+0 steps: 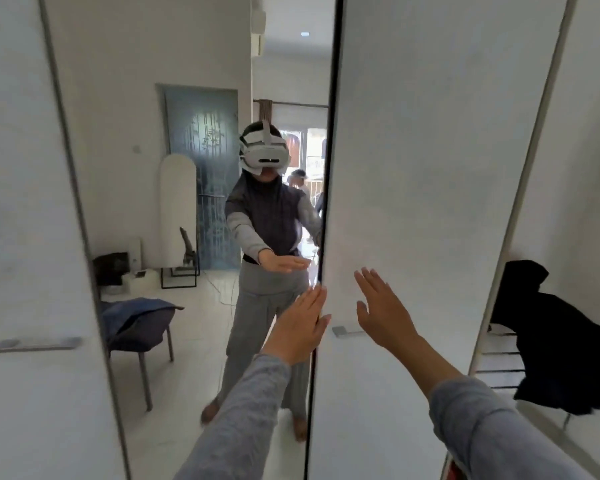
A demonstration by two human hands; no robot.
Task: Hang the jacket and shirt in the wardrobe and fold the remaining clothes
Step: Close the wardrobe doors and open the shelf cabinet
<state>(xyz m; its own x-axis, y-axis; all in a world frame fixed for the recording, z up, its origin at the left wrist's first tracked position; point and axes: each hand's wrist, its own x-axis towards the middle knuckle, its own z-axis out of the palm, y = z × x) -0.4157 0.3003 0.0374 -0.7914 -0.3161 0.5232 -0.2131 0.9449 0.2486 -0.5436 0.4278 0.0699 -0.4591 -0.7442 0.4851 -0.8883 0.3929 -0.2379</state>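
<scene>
I face the wardrobe, whose white door (430,168) fills the centre right. My left hand (300,325) lies flat with straight fingers at that door's left edge, beside the dark gap. My right hand (383,311) is spread flat on the door face, just above its small metal handle (343,331). Both hands hold nothing. A mirrored door (153,98) to the left reflects a person and a chair draped with blue clothes (136,322). Dark clothing (565,355) shows at the far right, past another door edge.
A white panel (21,237) with a metal handle (35,344) stands at the far left. The mirror also reflects a white floor, a black-framed stand and a patterned blue door. Slatted shelves (499,362) sit by the dark clothing at the right.
</scene>
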